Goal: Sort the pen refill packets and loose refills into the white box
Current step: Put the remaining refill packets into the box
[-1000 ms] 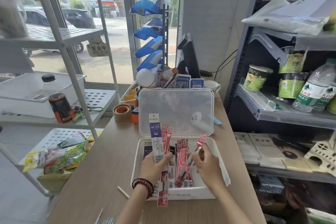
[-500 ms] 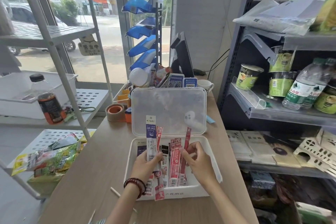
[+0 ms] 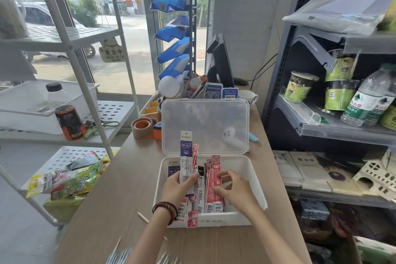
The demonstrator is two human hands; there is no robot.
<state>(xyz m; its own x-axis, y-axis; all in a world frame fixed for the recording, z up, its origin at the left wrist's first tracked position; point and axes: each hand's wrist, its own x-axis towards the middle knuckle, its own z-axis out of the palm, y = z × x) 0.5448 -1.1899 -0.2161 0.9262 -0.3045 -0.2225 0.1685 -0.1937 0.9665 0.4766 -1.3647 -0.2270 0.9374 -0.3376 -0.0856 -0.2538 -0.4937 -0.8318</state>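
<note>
At the near edge of the wooden counter [image 3: 102, 195], blurred loose refills [image 3: 120, 254] lie with their long axes running near to far. Just beyond, the left hand [image 3: 179, 188], a bead bracelet at its wrist, is clamped around a purple-and-white packet [image 3: 186, 156] and a few thin red ones behind it. The packet stands upright with its printed header pointing up and away, most of its length above the fist. The lower ends of the red ones hang below the fist over the near wall of the white box [image 3: 246, 167].

To the right, the right hand [image 3: 234, 186] curls over the red packets [image 3: 215, 178] inside the box, its thumb and fingertips pinching their right edge. These packets lie lengthwise, near to far, barcodes toward the near wall.

The box's clear lid [image 3: 205, 126] stands open at the far side. Farther off are a tape roll [image 3: 142, 127], a monitor [image 3: 222, 64] and the shop window. A white rack [image 3: 70, 49] stands left, and grey shelves [image 3: 342, 130] with cup noodles stand right.
</note>
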